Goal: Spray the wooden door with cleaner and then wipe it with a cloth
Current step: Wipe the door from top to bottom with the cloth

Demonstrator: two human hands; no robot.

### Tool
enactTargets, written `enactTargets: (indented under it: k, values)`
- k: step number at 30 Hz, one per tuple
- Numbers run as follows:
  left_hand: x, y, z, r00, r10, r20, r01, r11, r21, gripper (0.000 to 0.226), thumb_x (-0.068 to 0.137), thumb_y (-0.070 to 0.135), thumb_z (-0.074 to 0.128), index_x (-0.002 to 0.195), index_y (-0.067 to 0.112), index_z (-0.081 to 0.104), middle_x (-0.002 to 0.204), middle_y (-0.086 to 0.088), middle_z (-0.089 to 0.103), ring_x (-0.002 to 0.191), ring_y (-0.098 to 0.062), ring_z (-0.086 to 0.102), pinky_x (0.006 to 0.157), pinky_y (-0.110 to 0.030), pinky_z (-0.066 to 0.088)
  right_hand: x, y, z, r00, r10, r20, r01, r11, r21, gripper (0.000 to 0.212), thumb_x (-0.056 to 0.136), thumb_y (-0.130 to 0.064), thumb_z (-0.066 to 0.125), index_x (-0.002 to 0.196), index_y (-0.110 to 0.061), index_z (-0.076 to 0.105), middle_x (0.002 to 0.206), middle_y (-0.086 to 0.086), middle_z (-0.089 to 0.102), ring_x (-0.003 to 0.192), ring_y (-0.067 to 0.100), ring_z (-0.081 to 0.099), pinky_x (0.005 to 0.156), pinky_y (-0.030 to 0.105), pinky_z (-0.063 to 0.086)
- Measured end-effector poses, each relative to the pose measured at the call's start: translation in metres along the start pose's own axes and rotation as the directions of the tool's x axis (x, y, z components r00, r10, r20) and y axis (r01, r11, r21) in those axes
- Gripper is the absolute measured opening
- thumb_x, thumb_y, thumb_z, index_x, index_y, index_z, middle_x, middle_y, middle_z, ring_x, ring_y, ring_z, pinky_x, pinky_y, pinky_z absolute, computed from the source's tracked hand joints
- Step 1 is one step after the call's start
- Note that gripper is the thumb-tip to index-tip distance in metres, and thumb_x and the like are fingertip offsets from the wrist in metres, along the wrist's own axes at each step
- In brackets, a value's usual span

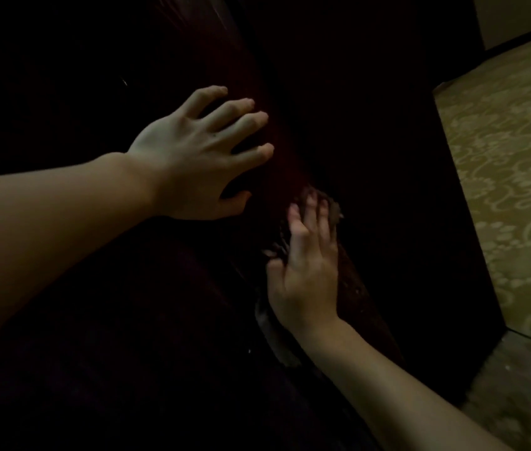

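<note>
wooden door (pixel 166 43) dark reddish, left hand (pixel 192 157) flat, fingers spread, right hand (pixel 306 271) straight fingers pressing cloth (pixel 334 211)

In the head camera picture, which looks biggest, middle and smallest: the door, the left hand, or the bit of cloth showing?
1. Wooden door, by far.
2. Left hand, though nearness to the camera may enlarge it.
3. Cloth, mostly hidden under the right hand.

To the right of my fingers, a yellow-green carpet (pixel 511 177) with pale swirling floral patterns catches the only light. Beyond it, a cream wall (pixel 524 14) meets a dark baseboard (pixel 518 40). Nearer me the floor (pixel 518 379) turns grey and bare.
</note>
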State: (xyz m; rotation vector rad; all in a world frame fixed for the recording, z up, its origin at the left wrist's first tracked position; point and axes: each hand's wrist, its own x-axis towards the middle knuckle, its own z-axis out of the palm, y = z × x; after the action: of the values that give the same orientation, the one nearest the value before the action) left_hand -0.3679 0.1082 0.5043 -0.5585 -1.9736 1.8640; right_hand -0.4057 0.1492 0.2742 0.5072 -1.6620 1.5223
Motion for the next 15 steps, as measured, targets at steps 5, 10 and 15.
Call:
enactTargets:
  k: [5, 10, 15]
  values:
    - [0.0, 0.021, -0.001, 0.999, 0.038, 0.032, -0.037, 0.999, -0.025, 0.085, 0.082, 0.067, 0.001, 0.149, 0.023, 0.029, 0.157, -0.016, 0.023, 0.145, -0.035, 0.02, 0.117, -0.053, 0.015, 0.028, -0.013, 0.005, 0.997, -0.069, -0.027, 0.07, 0.997, 0.031, 0.064, 0.096, -0.043, 0.032, 0.145, -0.003, 0.038, 0.157, 0.019, 0.027, 0.149, 0.032, 0.015, 0.116, 0.055, 0.021]
    - [0.002, 0.035, 0.002, 1.0, 0.022, 0.004, -0.022, 0.999, -0.034, 0.08, 0.084, 0.066, 0.011, 0.146, 0.022, 0.037, 0.154, -0.017, 0.03, 0.143, -0.034, 0.024, 0.116, -0.053, 0.017, -0.029, 0.04, -0.004, 0.997, -0.079, 0.0, 0.079, 0.997, -0.009, 0.055, 0.095, -0.034, 0.037, 0.139, -0.003, 0.045, 0.154, 0.02, 0.032, 0.148, 0.032, 0.021, 0.113, 0.059, 0.027]
    - [0.002, 0.041, 0.001, 0.999, 0.021, 0.034, -0.021, 0.999, -0.024, 0.08, 0.084, 0.066, 0.009, 0.146, 0.022, 0.034, 0.154, -0.017, 0.028, 0.144, -0.034, 0.022, 0.116, -0.053, 0.017, -0.047, 0.04, -0.003, 0.993, 0.111, -0.034, -0.11, 0.994, 0.027, 0.046, 0.096, -0.022, 0.038, 0.138, -0.004, 0.042, 0.155, 0.019, 0.029, 0.147, 0.033, 0.02, 0.113, 0.057, 0.03]
